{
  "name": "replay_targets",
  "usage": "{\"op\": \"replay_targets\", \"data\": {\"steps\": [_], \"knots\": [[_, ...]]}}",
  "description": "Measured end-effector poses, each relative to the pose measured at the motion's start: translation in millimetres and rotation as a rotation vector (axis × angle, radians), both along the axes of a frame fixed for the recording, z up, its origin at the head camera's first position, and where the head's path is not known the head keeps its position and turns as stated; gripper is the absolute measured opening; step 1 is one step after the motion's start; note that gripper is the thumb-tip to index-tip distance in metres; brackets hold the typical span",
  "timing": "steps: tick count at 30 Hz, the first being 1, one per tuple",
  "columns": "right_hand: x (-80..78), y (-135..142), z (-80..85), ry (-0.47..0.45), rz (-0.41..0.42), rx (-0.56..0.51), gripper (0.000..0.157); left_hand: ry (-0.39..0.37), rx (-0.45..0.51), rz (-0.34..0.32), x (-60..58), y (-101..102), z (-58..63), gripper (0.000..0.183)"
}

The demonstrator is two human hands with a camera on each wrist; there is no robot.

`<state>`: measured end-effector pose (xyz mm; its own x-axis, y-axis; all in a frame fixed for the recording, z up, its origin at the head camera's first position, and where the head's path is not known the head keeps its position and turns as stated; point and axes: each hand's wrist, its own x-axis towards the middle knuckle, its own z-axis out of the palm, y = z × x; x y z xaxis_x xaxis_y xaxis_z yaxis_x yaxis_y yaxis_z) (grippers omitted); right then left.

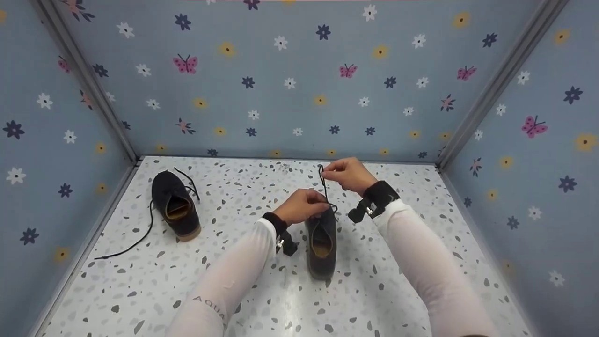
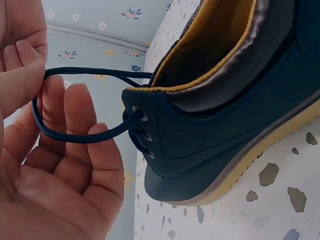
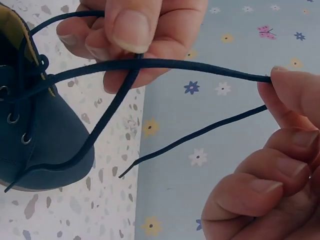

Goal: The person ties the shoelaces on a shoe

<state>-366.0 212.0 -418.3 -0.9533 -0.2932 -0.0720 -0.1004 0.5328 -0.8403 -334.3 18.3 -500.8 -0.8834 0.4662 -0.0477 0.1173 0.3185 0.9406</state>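
Note:
A dark blue lace-up shoe rests on the floor with its toe pointing away from me and its heel near. Over its toe, my left hand pinches one dark lace between thumb and forefinger, the loose tip hanging below. Farther forward and to the right, my right hand pinches the other lace, which runs taut from the eyelets, its free end trailing down. The two laces cross by my left fingers in the right wrist view. Metal eyelets and a tan lining show in the left wrist view.
A second dark shoe stands at the left, its long lace undone and trailing over the speckled floor. Flower-patterned panels enclose the floor at the back and both sides, with grey posts at the corners.

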Motion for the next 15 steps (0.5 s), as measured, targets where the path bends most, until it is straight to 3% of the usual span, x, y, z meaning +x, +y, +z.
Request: {"op": "replay_targets", "data": {"steps": [8,15], "knots": [[-0.9,1.6,-4.2,0.035,0.036,0.084,0.021,0.080,-0.016,-0.014,0.7,3.4,1.2,0.015],[1.9,17.5,-13.5,0.002,0.052,0.162,0.030,0.057,-0.009,0.002,2.5,-0.7,-0.3,0.015]]}}
